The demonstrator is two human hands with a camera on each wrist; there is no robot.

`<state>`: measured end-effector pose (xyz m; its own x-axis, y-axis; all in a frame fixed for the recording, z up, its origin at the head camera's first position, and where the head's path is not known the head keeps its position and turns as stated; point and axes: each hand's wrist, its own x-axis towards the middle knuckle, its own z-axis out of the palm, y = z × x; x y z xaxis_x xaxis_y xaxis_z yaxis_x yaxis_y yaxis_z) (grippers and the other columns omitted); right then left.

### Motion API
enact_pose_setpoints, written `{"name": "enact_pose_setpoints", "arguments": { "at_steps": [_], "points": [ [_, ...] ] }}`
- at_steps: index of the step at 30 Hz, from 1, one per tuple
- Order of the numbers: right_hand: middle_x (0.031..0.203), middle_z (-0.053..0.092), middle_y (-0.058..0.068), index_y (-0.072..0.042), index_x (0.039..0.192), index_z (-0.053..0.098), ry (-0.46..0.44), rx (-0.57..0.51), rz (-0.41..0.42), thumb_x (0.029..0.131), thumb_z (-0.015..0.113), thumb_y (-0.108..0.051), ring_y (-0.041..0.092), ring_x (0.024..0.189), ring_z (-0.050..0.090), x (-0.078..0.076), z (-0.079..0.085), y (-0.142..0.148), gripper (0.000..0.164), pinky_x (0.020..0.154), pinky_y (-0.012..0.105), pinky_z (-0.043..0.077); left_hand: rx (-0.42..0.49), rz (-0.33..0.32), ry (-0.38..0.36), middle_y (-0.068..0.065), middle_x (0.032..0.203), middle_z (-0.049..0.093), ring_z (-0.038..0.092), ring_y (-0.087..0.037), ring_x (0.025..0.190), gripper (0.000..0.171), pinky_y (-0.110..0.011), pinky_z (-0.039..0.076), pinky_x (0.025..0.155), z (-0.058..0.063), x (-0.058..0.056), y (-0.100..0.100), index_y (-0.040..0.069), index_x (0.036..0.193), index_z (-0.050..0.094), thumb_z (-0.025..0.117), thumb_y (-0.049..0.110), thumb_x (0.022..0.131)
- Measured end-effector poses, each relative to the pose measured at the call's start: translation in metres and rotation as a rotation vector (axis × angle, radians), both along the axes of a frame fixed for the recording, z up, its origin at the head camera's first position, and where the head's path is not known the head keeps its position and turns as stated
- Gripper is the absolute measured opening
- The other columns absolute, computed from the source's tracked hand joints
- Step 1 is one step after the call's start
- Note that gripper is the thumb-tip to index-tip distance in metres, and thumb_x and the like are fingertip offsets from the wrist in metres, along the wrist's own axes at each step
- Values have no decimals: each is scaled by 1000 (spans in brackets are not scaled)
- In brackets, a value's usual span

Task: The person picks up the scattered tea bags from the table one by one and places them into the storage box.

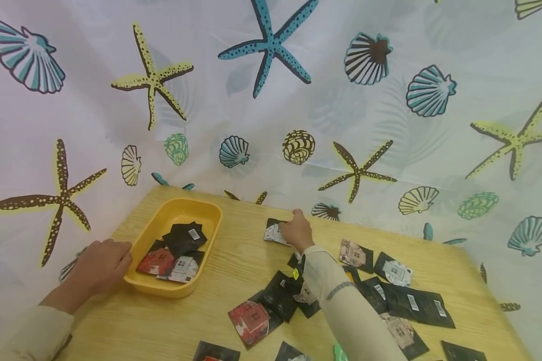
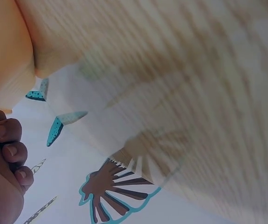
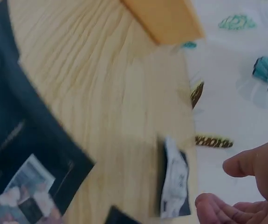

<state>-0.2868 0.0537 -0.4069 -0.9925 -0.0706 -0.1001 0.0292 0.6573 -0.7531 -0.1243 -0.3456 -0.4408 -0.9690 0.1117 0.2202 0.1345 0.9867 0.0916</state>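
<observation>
My left hand (image 1: 100, 265) grips the left rim of a yellow plastic basket (image 1: 214, 208); in the left wrist view its fingers (image 2: 8, 135) are curled beside the basket wall (image 2: 8, 51). Inside the basket lie several flat black sachets (image 1: 185, 239), some with red or white printed fronts. Near the table's back edge, my right hand (image 1: 299, 231) is over a black-and-white sachet (image 1: 273, 231), partly covering it. The right wrist view shows that sachet (image 3: 175, 182) apart from the hand (image 3: 250, 186), whose thumb and fingers are spread with nothing between them.
More sachets lie across the wooden table (image 1: 162, 326): a red-fronted one (image 1: 250, 318) at centre, a row of black ones (image 1: 413, 301) at right, others at the front edge. My right forearm hides some. A shell-and-starfish patterned cloth (image 1: 271, 110) rises behind the table.
</observation>
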Motion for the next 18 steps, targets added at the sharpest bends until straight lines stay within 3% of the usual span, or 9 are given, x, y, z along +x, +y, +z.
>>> {"name": "enact_pose_setpoints", "arguments": {
  "at_steps": [5,10,16,18],
  "points": [
    [125,58,27,8,135,45,-48,94,-28,93,59,-22,28,84,53,-2,-15,6,54,78,43,47,12,-2,-7,4,58,36,36,-14,59,28,-31,28,61,-1,2,-1,18,67,41,45,16,95],
    [114,61,28,10,127,49,-23,224,-24,90,63,-27,35,89,58,-6,-24,0,54,76,46,49,2,1,-3,4,58,37,36,-14,59,27,-32,29,61,1,2,0,18,67,41,46,16,94],
    [129,52,29,6,134,46,22,416,-66,87,69,-40,44,121,51,-7,-36,-8,70,92,56,48,-15,17,-5,3,59,37,36,-14,60,26,-33,30,61,2,2,1,17,69,41,46,16,94],
    [131,52,29,5,136,46,39,456,-69,85,71,-42,45,124,50,-7,-39,-10,75,97,59,46,-21,12,3,3,59,37,36,-14,60,26,-32,30,61,2,2,1,17,69,41,46,16,94]
  ]
}}
